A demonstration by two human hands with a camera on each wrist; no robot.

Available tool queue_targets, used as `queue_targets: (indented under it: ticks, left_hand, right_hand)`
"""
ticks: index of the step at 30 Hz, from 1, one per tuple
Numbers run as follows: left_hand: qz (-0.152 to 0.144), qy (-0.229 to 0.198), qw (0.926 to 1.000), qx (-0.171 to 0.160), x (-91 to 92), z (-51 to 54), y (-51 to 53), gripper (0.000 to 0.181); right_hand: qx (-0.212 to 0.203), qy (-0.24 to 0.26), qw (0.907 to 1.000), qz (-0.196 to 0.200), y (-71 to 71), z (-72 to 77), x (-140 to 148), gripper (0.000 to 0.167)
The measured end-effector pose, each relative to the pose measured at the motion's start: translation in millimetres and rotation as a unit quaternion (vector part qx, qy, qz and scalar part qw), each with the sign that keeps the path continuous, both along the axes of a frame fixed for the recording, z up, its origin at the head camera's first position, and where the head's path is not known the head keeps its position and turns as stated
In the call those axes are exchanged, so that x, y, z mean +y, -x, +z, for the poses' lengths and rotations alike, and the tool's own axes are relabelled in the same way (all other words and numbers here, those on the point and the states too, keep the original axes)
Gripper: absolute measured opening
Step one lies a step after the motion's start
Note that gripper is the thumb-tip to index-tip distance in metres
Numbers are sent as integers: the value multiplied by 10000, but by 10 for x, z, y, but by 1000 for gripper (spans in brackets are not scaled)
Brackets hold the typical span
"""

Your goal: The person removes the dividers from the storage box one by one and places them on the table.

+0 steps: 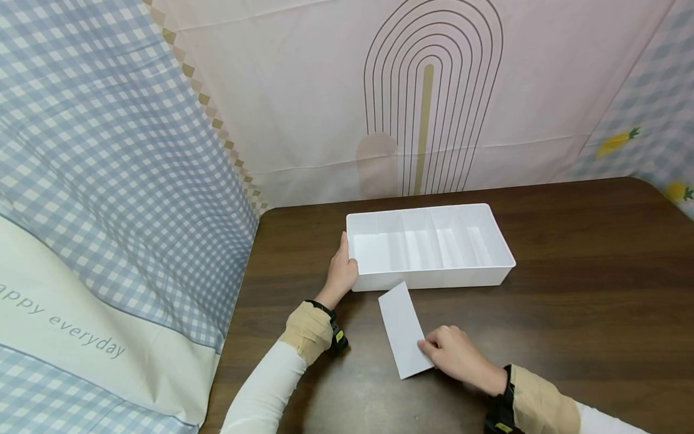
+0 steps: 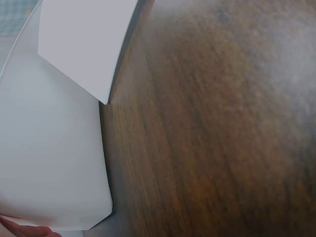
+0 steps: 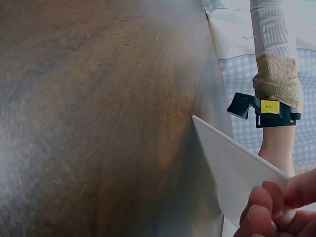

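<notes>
A white plastic divided box (image 1: 434,278) sits on the table. My left hand (image 1: 341,274) holds its left end, thumb by the near corner and a finger stretched along the side. In the left wrist view, only bits of the fingers (image 2: 32,231) show at the box's end. Nearer to me, my right hand (image 1: 455,355) pinches a flat white rectangular panel (image 1: 403,331) by its lower right edge, between thumb and fingers. The panel slants, its upper corner overlapping the box's front wall in the head view. Whether the two touch, I cannot tell.
The dark wooden table (image 1: 591,301) extends to the right of the box. Behind it hangs a pale cloth (image 1: 298,90) with line arches. A blue checked cloth (image 1: 108,150) borders the table's left side.
</notes>
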State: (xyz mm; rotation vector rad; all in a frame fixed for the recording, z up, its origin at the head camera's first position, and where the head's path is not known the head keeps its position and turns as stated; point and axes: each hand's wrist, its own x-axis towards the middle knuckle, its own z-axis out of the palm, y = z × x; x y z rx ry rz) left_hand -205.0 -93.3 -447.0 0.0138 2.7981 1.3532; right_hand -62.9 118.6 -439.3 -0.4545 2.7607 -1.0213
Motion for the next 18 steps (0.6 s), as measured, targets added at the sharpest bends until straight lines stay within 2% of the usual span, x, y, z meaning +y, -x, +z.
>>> queue_targets:
  ticks: [18]
  left_hand:
    - [-2,-51,10000,33,-1,-5,0,66]
  right_hand:
    - [-527,194,9983,148,1,-69,43,40]
